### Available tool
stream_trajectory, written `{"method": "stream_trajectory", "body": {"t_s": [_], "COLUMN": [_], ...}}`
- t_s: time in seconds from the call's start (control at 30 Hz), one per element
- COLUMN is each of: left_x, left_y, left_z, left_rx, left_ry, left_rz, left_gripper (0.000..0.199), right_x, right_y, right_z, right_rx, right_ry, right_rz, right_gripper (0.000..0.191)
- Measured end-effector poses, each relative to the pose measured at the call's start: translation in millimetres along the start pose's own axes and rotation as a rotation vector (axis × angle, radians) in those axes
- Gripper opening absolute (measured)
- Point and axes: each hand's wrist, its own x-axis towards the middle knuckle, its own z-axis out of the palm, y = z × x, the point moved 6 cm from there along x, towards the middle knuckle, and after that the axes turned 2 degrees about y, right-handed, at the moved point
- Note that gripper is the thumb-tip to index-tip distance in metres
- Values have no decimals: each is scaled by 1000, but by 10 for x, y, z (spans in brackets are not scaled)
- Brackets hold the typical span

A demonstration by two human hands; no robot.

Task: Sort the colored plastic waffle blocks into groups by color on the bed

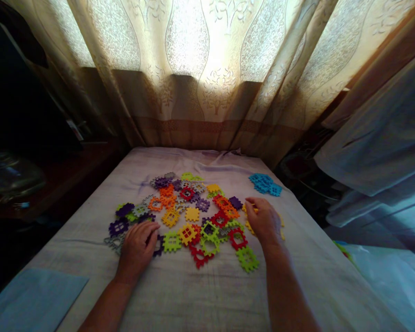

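1. The toothed plastic pieces (192, 214) lie in a loose spread across the middle of the surface before you, between your two hands, many overlapping: orange, red, yellow, lime, purple and grey. Some have cut-out centres or window-like crossbars.
2. Your left hand (138, 244) rests palm down at the spread's near left edge, fingers loosely bent. Purple pieces (118, 227) and grey ones lie just beside it; you cannot tell whether it grips any.
3. Your right hand (265, 221) is at the right side, fingers curled, over yellow pieces (249, 227) that show on both sides of it. Whether it has hold of one cannot be told. A solid purple piece (235, 203) lies near its fingertips.
4. Beyond your right hand, a blue pile (263, 183) of similar pieces sits apart from the mixed spread.
5. Under everything is a pale, wrinkled cloth (200, 304), with a light-blue sheet (38, 299) at your near left.
6. A patterned curtain (207, 103), lit from behind, hangs across the far side.
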Motion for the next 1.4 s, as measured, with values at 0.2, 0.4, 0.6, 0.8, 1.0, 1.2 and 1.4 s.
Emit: {"method": "stream_trajectory", "body": {"t_s": [0.2,0.4,0.6,0.8,1.0,1.2,1.4], "left_x": [-3,-5,-3,-8,-12,-1,-3], "left_y": [17,16,-2,-22,-35,-37,-46], "left_z": [-16,-7,8,12,18,32,30], "left_rx": [2,3,19,19,21,17,22], "left_ry": [-5,-16,-2,-11,-8,-9,-13], "left_rz": [-25,-25,7,12,16,16,21], "left_gripper": [25,26,27,28,28,29,29], "right_x": [-492,-819,-839,-797,-335,-14,-35], "right_y": [-1012,-1239,-1292,-1312,-814,155,411], "right_z": [418,681,732,722,349,30,-13], "right_rx": [198,151,133,127,54,-248,-343], "right_ry": [-332,-568,-586,-499,-291,-258,-305], "right_rz": [-596,-752,-750,-733,-505,-129,13], "right_gripper": [26,47,41,51,43,41,44]}}
